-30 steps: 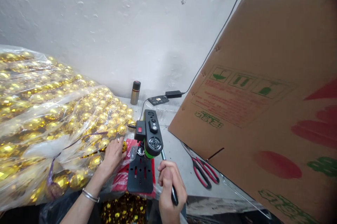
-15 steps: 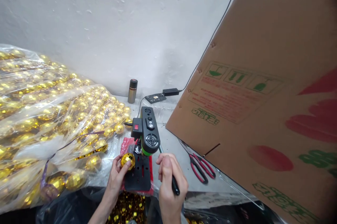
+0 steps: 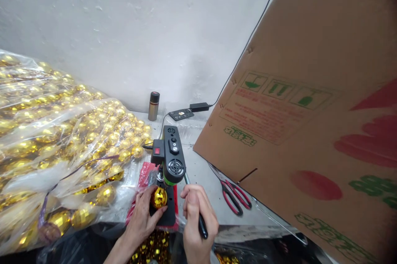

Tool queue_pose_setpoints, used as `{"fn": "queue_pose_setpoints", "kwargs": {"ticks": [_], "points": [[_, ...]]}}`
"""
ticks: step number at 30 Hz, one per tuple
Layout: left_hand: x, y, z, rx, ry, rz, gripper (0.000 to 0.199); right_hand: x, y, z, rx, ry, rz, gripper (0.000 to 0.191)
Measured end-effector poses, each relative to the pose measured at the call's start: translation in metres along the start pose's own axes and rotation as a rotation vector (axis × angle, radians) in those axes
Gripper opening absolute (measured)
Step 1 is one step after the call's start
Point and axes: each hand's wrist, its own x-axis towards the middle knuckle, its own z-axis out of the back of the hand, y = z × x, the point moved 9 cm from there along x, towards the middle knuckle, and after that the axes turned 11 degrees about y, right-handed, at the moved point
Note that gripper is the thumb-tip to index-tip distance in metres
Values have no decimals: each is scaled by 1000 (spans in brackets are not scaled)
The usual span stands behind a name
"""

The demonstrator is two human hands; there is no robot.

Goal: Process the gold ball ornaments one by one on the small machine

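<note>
A gold mirrored ball [image 3: 159, 198] rests in the fingers of my left hand [image 3: 141, 216], thumb on its near side and fingers on its far side. It sits over the black slotted base [image 3: 169, 216] of a small bench drill press [image 3: 174, 152], just below the green-ringed head. Whether the ball touches the base I cannot tell. My right hand [image 3: 197, 212] is closed around the lever of the press; the lever's black handle end [image 3: 203, 227] sticks out below the fingers. A red switch [image 3: 157, 151] shows on the left side of the press.
Plastic-wrapped gold balls [image 3: 77, 132] pile up on the left. A large cardboard box [image 3: 294, 90] leans on the right, with red-handled pliers [image 3: 237, 198] beside it. Behind the press stand a spray can [image 3: 153, 106] and a black power adapter [image 3: 199, 107]. More gold balls [image 3: 151, 247] lie below the table edge.
My left hand has brought the gold ball right and slightly nearer, onto the area under the press head. My right hand stays on the lever. The whole view has shifted slightly.
</note>
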Motion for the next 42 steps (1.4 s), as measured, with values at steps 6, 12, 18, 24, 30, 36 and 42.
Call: {"fn": "queue_pose_setpoints", "kwargs": {"ticks": [6, 12, 18, 24, 30, 36, 42], "points": [[-8, -9, -4, 49, 8, -162, 48, -5, -4, -1, 13, 10, 3, 30], [9, -10, -10, 45, 67, -80, 47, -9, -7, 0, 0, 34, -14, 29], [23, -5, -19, 85, 174, 9, 44, -13, -11, 0, -5, 47, -25, 29], [22, -5, -21, 109, 228, 28, 47, -33, -21, -5, 7, -23, -7, 33], [21, -2, -25, 126, 225, 43, 47, -45, -29, -10, -13, -55, -39, 34], [18, -2, -27, 126, 209, 27, 48, -49, -33, -9, -39, -102, -13, 35], [20, -5, -25, 102, 226, 65, 45, -53, -39, -9, -98, -155, 89, 36]]}}
